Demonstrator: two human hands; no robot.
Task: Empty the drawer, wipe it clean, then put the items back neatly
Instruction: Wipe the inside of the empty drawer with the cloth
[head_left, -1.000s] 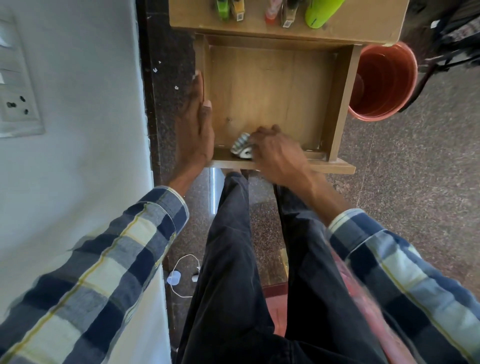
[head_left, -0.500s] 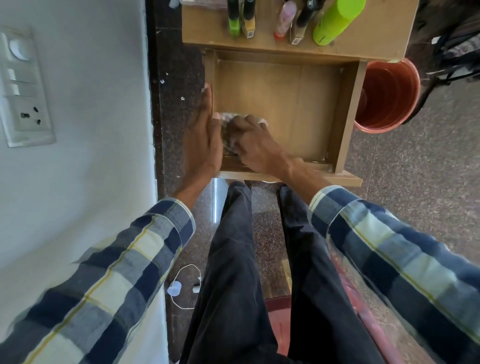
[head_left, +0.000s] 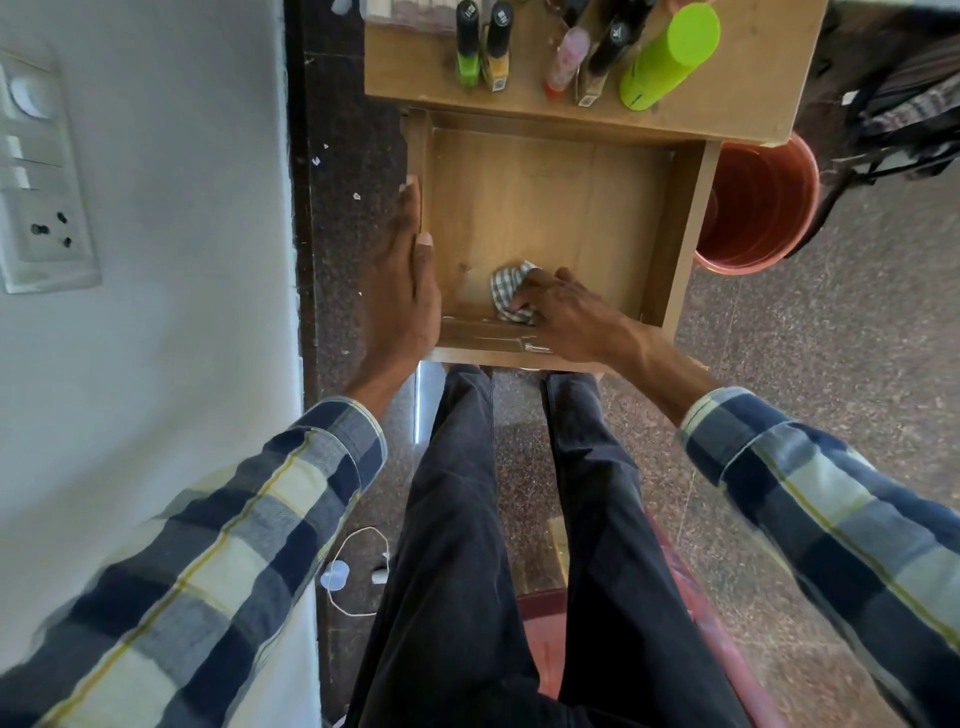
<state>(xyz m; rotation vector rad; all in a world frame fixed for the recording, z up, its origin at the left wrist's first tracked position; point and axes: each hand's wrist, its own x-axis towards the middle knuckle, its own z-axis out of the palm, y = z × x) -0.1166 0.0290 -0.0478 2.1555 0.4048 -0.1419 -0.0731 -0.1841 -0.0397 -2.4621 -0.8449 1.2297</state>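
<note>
- Head view, only cam I have: drawer (head_left: 550, 208) is pulled out from under the counter (head_left: 753, 83), its wooden floor bare apart from the cloth.
- Checked cloth (head_left: 506, 288) lies bunched on the drawer floor, near the front wall, left of centre.
- Right hand (head_left: 566, 317) is on the cloth, fingers (head_left: 530, 291) curled over its right side and pressing it down on the wood. Part of the cloth is hidden under the hand.
- Left hand (head_left: 405, 280) lies flat along the drawer's left wall, fingers straight and together, thumb on the inner side of the wall. Nothing gripped.
- On the counter above the drawer: green cylinder bottle (head_left: 667, 57), leaning in the wide-angle view, and a row of small bottles (head_left: 480, 47) left of it. Labels too small to read.
- Orange bucket (head_left: 758, 208) stands on the floor just beside the drawer's right wall.
- Wall switch plate (head_left: 41, 176) at far left; white cable (head_left: 353, 571) on the floor beside the person's legs.
- Both sleeves are checked blue and white; trousers dark.
</note>
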